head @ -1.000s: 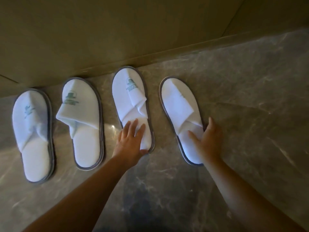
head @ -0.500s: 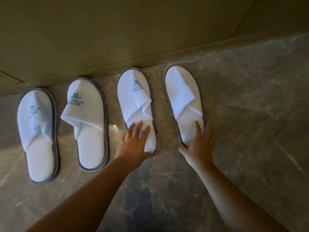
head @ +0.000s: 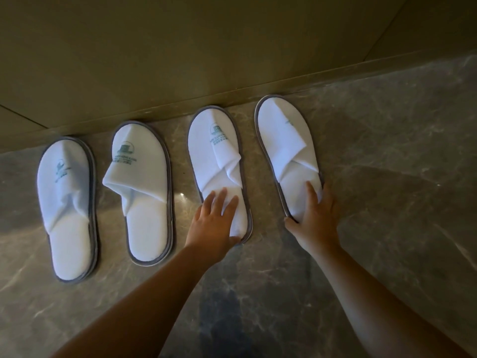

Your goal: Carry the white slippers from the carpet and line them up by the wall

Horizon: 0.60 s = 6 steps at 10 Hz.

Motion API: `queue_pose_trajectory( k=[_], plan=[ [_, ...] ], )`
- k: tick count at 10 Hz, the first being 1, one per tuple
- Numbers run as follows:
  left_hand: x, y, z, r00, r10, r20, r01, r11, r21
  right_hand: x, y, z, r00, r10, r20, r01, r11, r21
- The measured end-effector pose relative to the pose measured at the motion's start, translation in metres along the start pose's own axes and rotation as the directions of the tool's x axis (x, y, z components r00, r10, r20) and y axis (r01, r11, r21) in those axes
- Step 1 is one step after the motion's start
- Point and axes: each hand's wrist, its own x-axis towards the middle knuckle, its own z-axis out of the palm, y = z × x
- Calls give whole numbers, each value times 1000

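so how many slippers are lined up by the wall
4, toes to the wall: far-left slipper, second slipper, third slipper under the left hand, fourth slipper under the right hand.

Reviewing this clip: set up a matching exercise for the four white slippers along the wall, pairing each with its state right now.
Column 1
1. far-left slipper
2. second slipper from the left
3. third slipper from the left
4. far-right slipper

Column 2
A. right hand on its heel end
B. untouched, with the top band's corner sticking out over its left edge
C. left hand flat on its heel end
D. untouched, outermost in the row, blue logo on the top band

Pairs: 1-D, 2-B, 3-C, 4-A
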Motion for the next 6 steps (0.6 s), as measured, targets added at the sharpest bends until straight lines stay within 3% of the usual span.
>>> queue_pose_trajectory(
  k=[4,5,6],
  plan=[
    [-2,-2,-1,1000,-7,-6,7,1000,3,0,4,-3,1000,-12,25,12,1000,-12],
    [-2,7,-28,1000,27,9,-27,999,-18,-6,-9,-25,993,-84,-82,91,993,79],
    [-25,19,-61,963,231,-138,-248,961,-123,-41,-14,-62,920,-266,-287,359,864,351]
  ],
)
